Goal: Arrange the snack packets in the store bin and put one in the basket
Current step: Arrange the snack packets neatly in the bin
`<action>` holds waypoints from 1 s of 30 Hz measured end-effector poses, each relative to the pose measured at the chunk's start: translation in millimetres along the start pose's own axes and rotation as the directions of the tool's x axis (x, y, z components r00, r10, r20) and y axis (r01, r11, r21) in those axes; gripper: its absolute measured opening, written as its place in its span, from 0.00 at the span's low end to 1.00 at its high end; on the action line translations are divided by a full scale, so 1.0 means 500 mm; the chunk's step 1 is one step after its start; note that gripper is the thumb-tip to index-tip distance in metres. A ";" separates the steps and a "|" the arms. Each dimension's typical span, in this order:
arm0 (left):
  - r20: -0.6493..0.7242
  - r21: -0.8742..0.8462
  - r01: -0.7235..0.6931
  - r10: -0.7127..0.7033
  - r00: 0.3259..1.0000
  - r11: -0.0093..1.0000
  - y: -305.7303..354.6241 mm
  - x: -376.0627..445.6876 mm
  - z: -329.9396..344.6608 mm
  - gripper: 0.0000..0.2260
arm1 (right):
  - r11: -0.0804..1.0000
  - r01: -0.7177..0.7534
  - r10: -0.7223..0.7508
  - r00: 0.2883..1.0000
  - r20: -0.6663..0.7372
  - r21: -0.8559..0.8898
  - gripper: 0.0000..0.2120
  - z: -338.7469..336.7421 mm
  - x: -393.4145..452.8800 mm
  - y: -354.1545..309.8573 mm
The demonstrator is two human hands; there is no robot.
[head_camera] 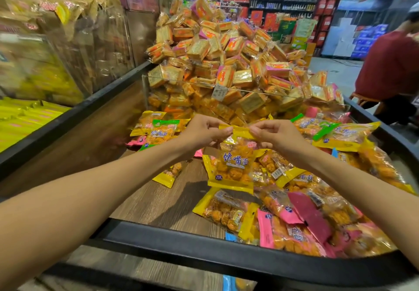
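From the head view, my left hand and right hand each pinch the top seal of one yellow snack packet, so it hangs upright between them above the store bin. More packets lie loosely heaped below and to my right, with part of the wooden bin floor bare on the left. I judge I am mid-arranging, or picking the one for the basket. No basket is in view. Next I must either lay this packet flat on the bare floor, or carry it clear of the bin without loosening the pinch.
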State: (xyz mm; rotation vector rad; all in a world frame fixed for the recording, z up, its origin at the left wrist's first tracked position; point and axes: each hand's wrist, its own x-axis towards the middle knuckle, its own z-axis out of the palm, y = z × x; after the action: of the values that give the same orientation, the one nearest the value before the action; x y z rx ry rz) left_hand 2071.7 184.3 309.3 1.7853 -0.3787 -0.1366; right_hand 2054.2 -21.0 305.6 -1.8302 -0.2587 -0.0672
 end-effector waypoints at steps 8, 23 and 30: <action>-0.134 -0.145 0.015 -0.035 0.990 0.989 0.018 0.006 -0.020 0.06 | 0.969 -0.244 0.230 0.945 0.231 0.032 0.25 0.003 -0.012 -0.015; 0.284 0.125 0.205 -0.233 0.930 0.971 0.033 -0.014 -0.010 0.27 | 0.918 -0.311 0.244 0.932 0.267 0.246 0.32 0.013 -0.017 -0.022; 0.242 0.192 0.038 -0.085 0.966 0.981 0.020 -0.010 -0.024 0.13 | 0.966 -0.200 0.157 0.957 0.245 0.162 0.12 0.009 -0.018 -0.027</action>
State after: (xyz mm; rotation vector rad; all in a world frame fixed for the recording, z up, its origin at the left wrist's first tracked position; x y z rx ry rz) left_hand 2068.9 194.7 321.3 1.9717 -0.5305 -0.3839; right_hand 2042.2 -14.5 315.6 -1.6672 -0.2512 0.2894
